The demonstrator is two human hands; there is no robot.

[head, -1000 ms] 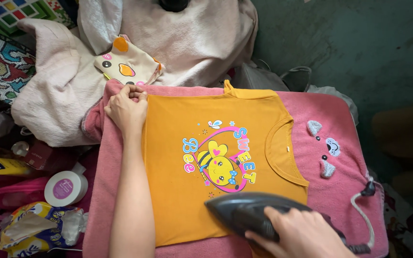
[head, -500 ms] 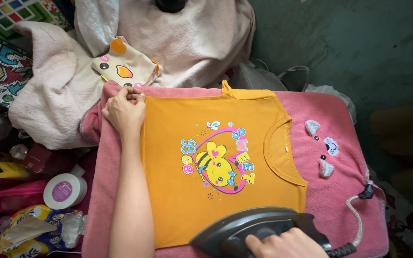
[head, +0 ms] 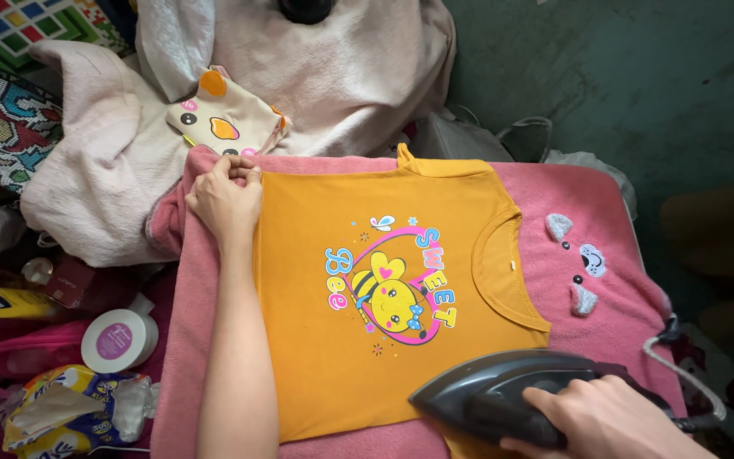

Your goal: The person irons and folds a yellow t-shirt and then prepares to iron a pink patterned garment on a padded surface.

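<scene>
right hand [head: 609, 418]: cut off by bottom edge
iron [head: 503, 395]: handle covered by the hand
shirt [head: 384, 297]: lower corner hidden under iron

The orange shirt's [head: 384, 280] middle lies open — the left forearm [head: 233, 357] bars frame-left, the iron [head: 511, 395] blocks lower right.

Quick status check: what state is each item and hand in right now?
Orange shirt: flat, print up, on pink towel.
Iron: flat on the shirt's lower edge.
Right hand: grips the iron.
Left hand: pins the shirt's hem corner.
White jar: lidded.
</scene>
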